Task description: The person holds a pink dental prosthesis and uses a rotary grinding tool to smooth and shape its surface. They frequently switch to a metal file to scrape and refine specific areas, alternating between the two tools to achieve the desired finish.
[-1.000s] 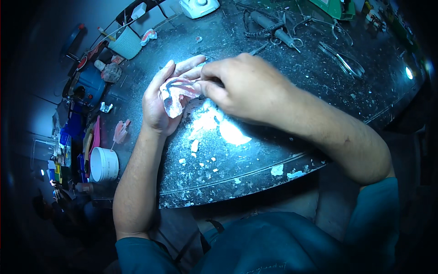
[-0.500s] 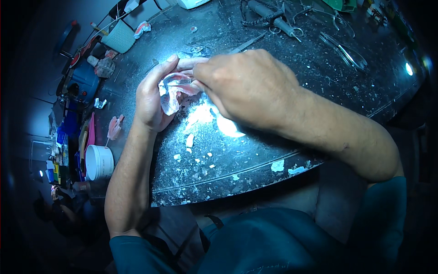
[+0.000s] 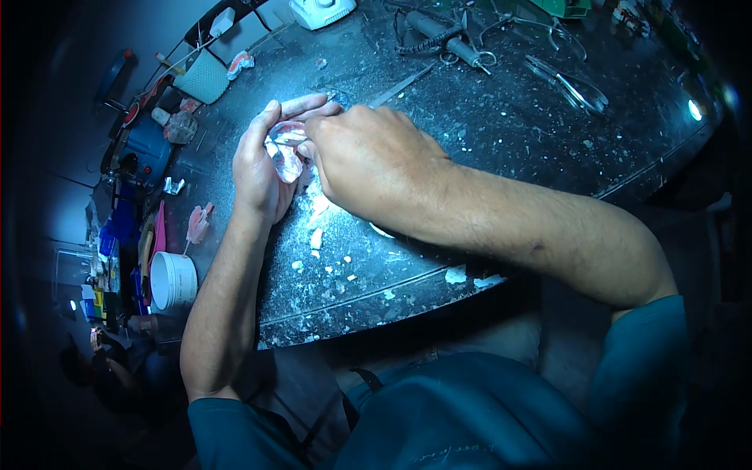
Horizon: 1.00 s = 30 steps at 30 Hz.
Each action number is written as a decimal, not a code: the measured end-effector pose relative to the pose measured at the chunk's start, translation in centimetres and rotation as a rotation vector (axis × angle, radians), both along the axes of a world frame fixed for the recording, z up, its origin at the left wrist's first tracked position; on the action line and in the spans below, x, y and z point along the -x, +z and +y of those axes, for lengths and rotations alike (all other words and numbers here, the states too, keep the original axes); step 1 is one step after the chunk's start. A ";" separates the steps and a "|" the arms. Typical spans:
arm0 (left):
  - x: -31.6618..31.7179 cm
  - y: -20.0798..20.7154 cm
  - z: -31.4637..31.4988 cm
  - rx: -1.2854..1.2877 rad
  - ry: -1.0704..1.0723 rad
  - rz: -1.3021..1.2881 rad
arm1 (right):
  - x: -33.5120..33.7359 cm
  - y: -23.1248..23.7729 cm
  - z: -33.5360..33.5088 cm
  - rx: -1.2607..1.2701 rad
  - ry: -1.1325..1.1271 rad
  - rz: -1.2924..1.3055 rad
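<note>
Over the dark worktop, my left hand cups a curved pink denture plate with white plaster-like residue on it. Its thumb stands up along the near side, and the fingers curl behind the piece. My right hand is closed in a fist against the right side of the plate, its knuckles uppermost. Whatever sits inside that fist is hidden by the fingers. White crumbs lie on the bench below both hands.
A white tub stands left of my left forearm, near a pink scrap. Farther back lie a knife-like blade, a dark handpiece with a coiled cord and metal pliers. A mesh basket stands back left.
My right hand has moved left, closer over the denture plate, covering more of its right side. The left hand still cups it. The whole view has shifted slightly.
</note>
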State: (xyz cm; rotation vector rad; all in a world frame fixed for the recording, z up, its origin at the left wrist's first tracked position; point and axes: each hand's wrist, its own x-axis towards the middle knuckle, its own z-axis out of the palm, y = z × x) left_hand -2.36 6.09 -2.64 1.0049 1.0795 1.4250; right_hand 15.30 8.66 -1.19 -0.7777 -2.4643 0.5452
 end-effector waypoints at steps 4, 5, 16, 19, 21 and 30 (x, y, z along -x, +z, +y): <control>-0.1 -0.3 -0.1 -0.058 0.033 0.205 | 0.2 -0.7 0.9 0.247 -0.034 0.104; -0.2 -0.3 -0.2 -0.073 0.033 0.261 | 0.0 -0.6 1.1 0.320 -0.010 0.106; 4.7 0.4 0.0 -0.291 0.216 0.447 | -3.5 1.6 6.6 0.022 0.044 -0.146; 4.3 1.0 -0.8 -0.246 0.086 0.099 | -3.0 -0.3 7.1 -0.072 0.097 -0.233; 3.8 1.4 -1.5 -0.188 -0.020 -0.155 | -3.3 -0.3 7.4 -0.095 0.069 -0.171; 3.7 1.3 -2.0 -0.235 -0.189 -0.032 | -8.2 4.1 12.9 0.036 -0.610 -0.556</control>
